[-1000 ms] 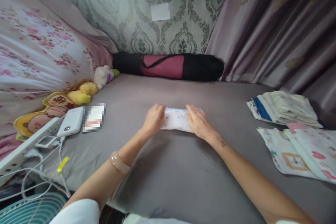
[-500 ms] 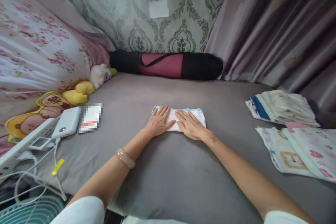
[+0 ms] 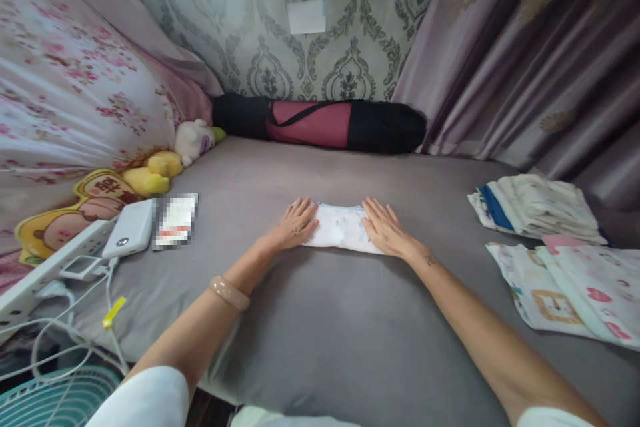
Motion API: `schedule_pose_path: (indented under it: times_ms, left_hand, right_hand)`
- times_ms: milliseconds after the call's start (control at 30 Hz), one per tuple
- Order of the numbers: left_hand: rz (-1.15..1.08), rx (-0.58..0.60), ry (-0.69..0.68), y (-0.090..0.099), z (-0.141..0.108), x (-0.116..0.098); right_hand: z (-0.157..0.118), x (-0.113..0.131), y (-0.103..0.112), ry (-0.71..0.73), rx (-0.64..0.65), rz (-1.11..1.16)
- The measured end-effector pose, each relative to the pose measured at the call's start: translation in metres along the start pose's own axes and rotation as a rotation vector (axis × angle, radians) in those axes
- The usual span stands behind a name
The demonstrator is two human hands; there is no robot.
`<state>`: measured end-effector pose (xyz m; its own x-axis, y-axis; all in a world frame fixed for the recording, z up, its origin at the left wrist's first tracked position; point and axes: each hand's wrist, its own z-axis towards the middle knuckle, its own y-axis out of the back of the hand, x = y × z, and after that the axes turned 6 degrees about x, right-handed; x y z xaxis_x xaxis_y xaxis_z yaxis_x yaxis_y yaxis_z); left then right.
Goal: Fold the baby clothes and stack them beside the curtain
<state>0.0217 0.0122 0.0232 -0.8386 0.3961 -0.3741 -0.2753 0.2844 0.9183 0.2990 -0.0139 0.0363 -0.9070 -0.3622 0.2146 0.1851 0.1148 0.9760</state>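
Observation:
A white folded cloth (image 3: 341, 227) with a faint print and a light blue edge lies flat on the grey bed sheet (image 3: 320, 320). On its left end rests my left hand (image 3: 296, 223), palm down with the fingers stretched out. My right hand (image 3: 384, 227) lies flat on the right end, fingers extended and slightly apart. Between the hands the cloth's middle is exposed; both its ends are partly covered by them. Neither hand grips anything.
Folded cloths (image 3: 545, 207) are stacked at the right, with printed cloths (image 3: 565, 287) nearer. A black and maroon long bag (image 3: 310, 123) lies along the wall. At left are a power bank (image 3: 131, 230), a power strip (image 3: 65, 267), cables, plush toys (image 3: 193, 141) and a teal fan (image 3: 60, 400).
My hands have slid apart, the left one toward the left end and the right one toward the right end. More of the cloth's middle shows between them.

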Motion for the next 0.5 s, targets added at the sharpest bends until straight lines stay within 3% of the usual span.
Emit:
schedule_pose_path:
  times_ms: [67,133,267,367,500]
  left_hand:
    - [-0.020,-0.054,0.026,0.007,-0.007,-0.009]
    - [-0.043,-0.099,0.034,0.010,-0.017,-0.016]
    - [-0.080,-0.081,0.036,0.004,-0.035,-0.013]
    - [-0.107,-0.101,0.054,-0.007,-0.043,-0.001]
    - [-0.153,-0.182,0.064,-0.014,-0.046,0.006]
  right_hand:
    - [-0.001,0.010,0.001,0.016,-0.100,-0.034]
    - [-0.003,0.018,-0.003,0.043,-0.115,-0.048]
    - [-0.006,0.017,-0.012,0.036,0.051,-0.038]
    - [-0.002,0.020,-0.005,0.005,0.149,-0.029]
    - [0.010,0.052,0.003,0.065,-0.018,-0.057]
